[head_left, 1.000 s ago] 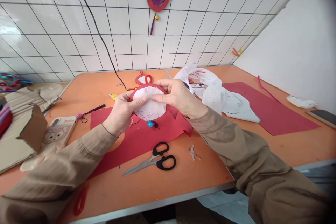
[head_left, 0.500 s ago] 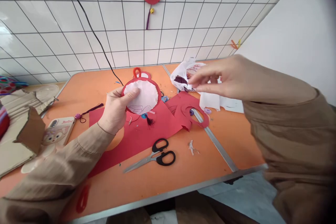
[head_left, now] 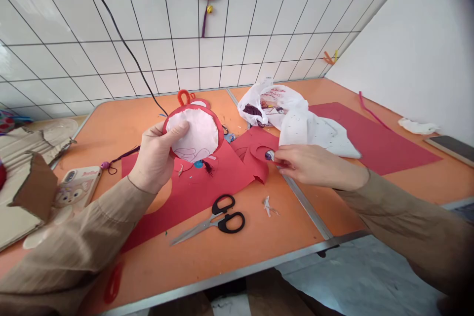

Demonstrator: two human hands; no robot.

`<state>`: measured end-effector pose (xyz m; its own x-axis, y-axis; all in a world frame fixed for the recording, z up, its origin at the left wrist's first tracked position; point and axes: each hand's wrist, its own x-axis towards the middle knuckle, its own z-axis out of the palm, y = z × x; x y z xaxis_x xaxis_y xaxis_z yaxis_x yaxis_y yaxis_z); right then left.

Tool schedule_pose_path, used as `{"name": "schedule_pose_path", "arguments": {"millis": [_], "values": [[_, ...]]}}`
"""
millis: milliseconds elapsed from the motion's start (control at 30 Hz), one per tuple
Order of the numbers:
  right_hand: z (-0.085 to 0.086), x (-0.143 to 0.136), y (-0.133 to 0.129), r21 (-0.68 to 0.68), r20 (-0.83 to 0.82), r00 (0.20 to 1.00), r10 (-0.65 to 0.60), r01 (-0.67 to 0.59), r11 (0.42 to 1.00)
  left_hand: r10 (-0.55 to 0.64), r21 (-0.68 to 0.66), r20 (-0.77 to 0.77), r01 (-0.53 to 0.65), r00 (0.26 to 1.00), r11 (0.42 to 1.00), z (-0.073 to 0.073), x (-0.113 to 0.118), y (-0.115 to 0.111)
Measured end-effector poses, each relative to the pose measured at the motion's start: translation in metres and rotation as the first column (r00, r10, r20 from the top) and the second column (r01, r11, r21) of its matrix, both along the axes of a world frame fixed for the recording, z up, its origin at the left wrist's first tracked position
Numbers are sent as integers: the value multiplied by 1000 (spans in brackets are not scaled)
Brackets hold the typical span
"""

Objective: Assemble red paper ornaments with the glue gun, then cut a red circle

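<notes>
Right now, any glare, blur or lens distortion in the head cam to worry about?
Head view, upper left: pale glare on the tiled wall; head view, top right corner: dark, smeared edge; head view, lower left: red loop looks soft; head view, edges: wide-angle stretch on the right sleeve; head view, centre: scissors read clearly.

brown long sleeves (head_left: 85, 242), creased, faintly ribbed; dark brown trousers (head_left: 274, 294).

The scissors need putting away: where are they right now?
In the head view, the scissors lie just left of centre on the orange table, by the red paper's near edge, left of the white scraps.
</notes>
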<state>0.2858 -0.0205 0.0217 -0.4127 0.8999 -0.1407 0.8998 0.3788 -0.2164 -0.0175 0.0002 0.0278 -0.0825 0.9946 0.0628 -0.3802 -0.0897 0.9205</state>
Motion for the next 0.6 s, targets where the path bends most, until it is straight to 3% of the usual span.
{"name": "schedule_pose_path", "arguments": {"millis": [100, 200, 300, 467, 600], "values": [[10, 13, 13, -99, -257, 961, -97, 74, 992, 31, -21, 4, -31, 1000, 999, 3, 1, -1], [20, 20, 25, -322, -594, 766, -246, 54, 945, 60, -36, 0, -60, 998, 998, 5, 1, -1], [30, 11, 31, -409, -738, 612, -285, -70, 910, 86, -35, -3, -86, 996, 996, 4, 0, 1], [48, -32, 34, -364, -801, 568, -189, -211, 907, 121, -49, 3, -120, 993, 992, -1, 0, 5], [56, -54, 42, -209, -822, 562, -94, -143, 967, 134, -42, 5, -134, 991, 990, -1, -3, 6]]}}
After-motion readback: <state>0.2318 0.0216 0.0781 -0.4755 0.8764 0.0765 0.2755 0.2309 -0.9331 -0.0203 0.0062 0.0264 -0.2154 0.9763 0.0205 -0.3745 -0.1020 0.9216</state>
